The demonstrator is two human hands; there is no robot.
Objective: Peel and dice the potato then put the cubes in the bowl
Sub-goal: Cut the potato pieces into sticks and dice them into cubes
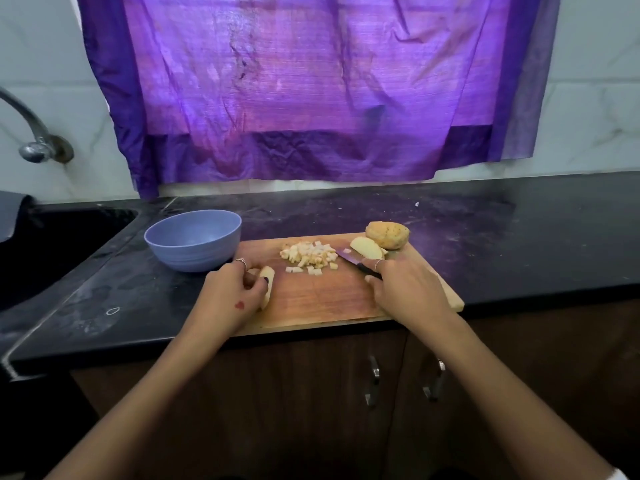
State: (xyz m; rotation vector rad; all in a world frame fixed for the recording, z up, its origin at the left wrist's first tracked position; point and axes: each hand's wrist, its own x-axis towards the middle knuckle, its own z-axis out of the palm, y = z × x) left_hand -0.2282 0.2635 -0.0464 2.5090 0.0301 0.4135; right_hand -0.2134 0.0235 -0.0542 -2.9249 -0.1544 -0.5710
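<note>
The right hand (405, 289) is reaching in from the lower right, knuckles up, its fingers curling round the dark handle of a knife (356, 261) whose blade is pointing left and away toward a heap of potato cubes (310, 255). The left hand (235, 292) is coming in from the lower left, fingers bent over a peeled potato piece (267, 285) and holding it down at the left edge of the wooden cutting board (332, 299). The cubes are lying near the board's far edge; just right of the knife tip a peeled potato half (367, 251) is leaning against an unpeeled potato (388, 234) at the far right corner. The blue bowl (194, 244) is sitting on the black counter (519, 244) just beside the board's far left corner. Bare board is showing between the two hands. The board's near edge is lying close to the counter's front lip, and the sink (62, 244) is opening to the left of the bowl.
</note>
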